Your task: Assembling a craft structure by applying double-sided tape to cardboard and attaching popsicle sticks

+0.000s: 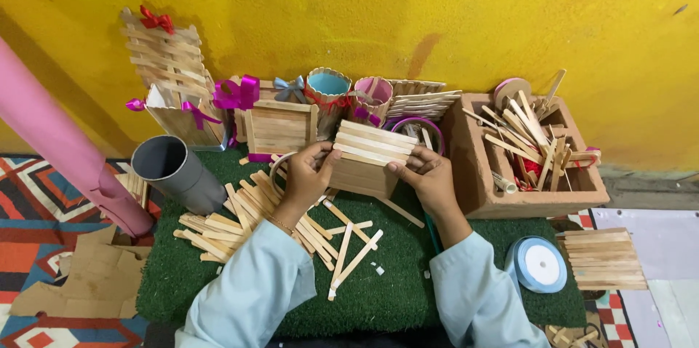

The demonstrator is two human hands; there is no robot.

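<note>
Head view. Your left hand [306, 173] and right hand [429, 177] both hold a small box built of flat wooden sticks [368, 159], lifted just above the green mat [408, 282] at the middle of the scene. The left fingers are closed on the box's left edge, thumb on the near face; the right fingers pinch its right edge and top slats. The top row of sticks sits slightly askew over the box body.

Step in hand, as judged: you are seating or pressing the upper slats onto the box walls. The next move seems to call for steady, even pressure from both sides, so that the slats line up and do not slide.

Near left of the hands, a loose pile of sticks [240, 220] lies on the mat, with a grey tube [178, 169] beside it. Far, against the yellow wall [437, 13], stand finished stick boxes with ribbons [240, 93]. Right, a clay-coloured tray [480, 188] holds more sticks; near right lie a roll of blue ribbon [539, 264] and a stick panel [603, 259].
</note>
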